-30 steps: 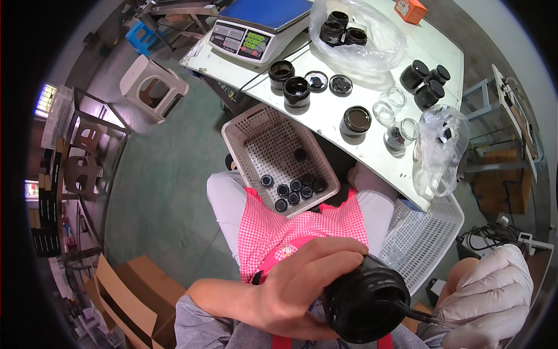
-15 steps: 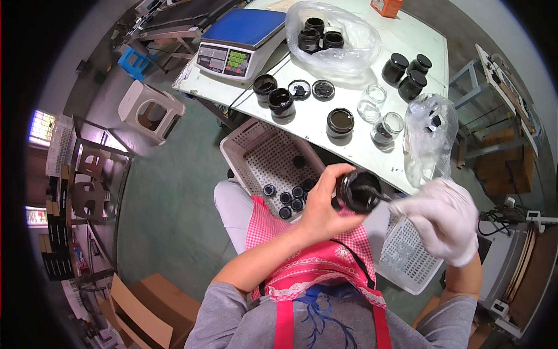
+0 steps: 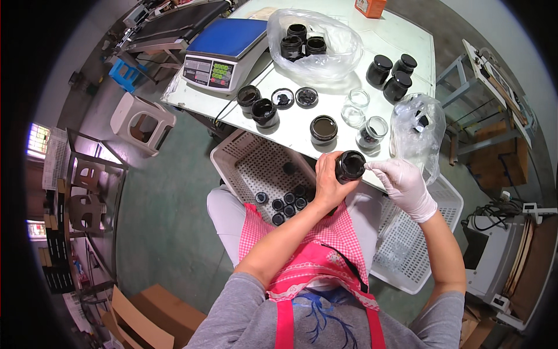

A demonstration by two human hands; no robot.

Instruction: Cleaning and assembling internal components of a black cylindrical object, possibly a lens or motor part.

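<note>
Moving outward, the black jar (image 3: 350,167) has come near the edge of the table (image 3: 290,129), gripped by the left hand's (image 3: 330,185) fingers; the work stays at its rim, beside the gloved right hand (image 3: 401,183), whose fingers' hold I cannot tell.

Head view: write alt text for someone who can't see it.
A person's bare left hand holds an open black jar, the gloved right hand at its mouth. Ahead, a white table bears a scale, more jars and plastic bags.

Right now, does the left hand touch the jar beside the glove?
Touching. The head view shows the left hand wrapped around the jar, pressed against its side.
</note>
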